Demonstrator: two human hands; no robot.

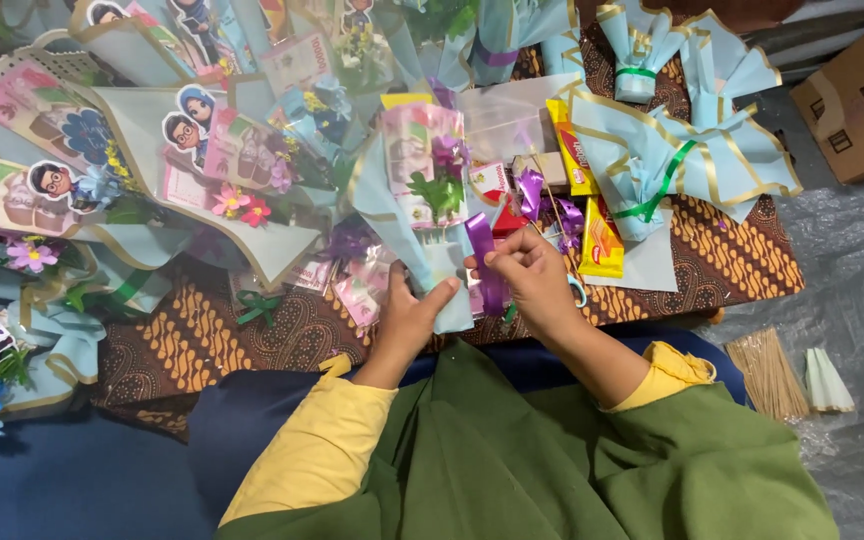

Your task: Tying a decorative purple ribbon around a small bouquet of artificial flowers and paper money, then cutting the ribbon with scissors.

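While left hand [407, 318] grips bouquet [422, 200], right hand [530, 275] pinches purple ribbon [485, 262].

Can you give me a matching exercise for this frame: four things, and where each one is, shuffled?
Things:
1. purple ribbon
2. wrapped bouquet
3. bundle of wooden skewers
4. cardboard box

Places:
A. top right corner
B. gripped at its stem by the left hand
C. on the plastic sheet, lower right
D. pinched in the right hand

Pairs: 1-D, 2-B, 3-C, 4-A
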